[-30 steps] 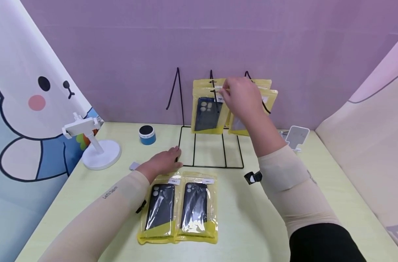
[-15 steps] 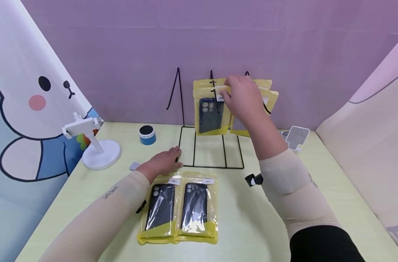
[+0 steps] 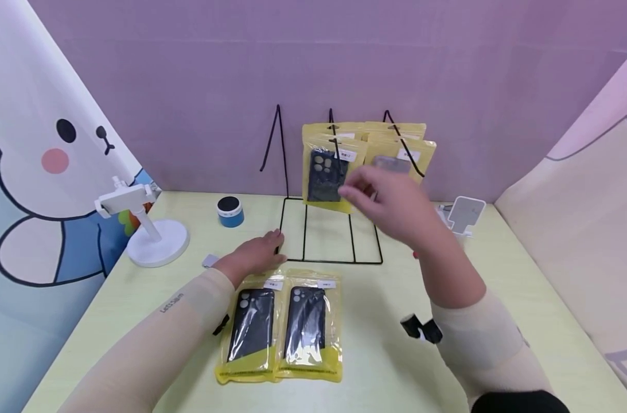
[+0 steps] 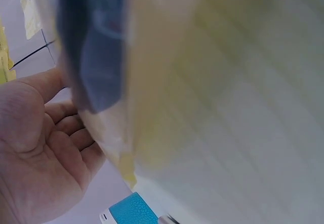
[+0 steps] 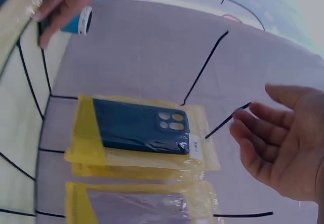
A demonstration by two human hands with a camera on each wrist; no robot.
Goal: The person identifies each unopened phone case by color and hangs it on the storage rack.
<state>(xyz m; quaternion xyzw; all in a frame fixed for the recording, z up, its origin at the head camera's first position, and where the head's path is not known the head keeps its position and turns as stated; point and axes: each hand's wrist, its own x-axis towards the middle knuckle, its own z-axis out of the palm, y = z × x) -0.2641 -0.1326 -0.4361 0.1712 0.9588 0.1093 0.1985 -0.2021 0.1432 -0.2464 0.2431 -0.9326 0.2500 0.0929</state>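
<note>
My right hand [image 3: 390, 201] holds nothing, its fingers loosely bent, in front of the hanging bags. A yellow-edged clear bag with a dark blue phone case [image 3: 324, 178] hangs from the middle hook of a black wire rack [image 3: 334, 262]; another bag is behind it. Bags with a greyish phone case [image 3: 393, 164] hang on the right hook. The left hook [image 3: 271, 137] carries no bag. My left hand [image 3: 253, 253] grips the rack's front left corner with thumb and fingers. Below it lie two bagged black phone cases [image 3: 251, 324] side by side, one blurred close up in the left wrist view.
A white phone stand [image 3: 158, 241] stands at the left, with a blue jar-like speaker [image 3: 230, 212] nearer the rack. A small white stand with a mirror-like plate [image 3: 466, 215] is at the right. Purple cloth [image 3: 189, 103] hangs behind the table.
My right hand has let go of the bag on the middle hook and drawn down and back toward me. The bag now hangs free. The left hand stays at the rack.
</note>
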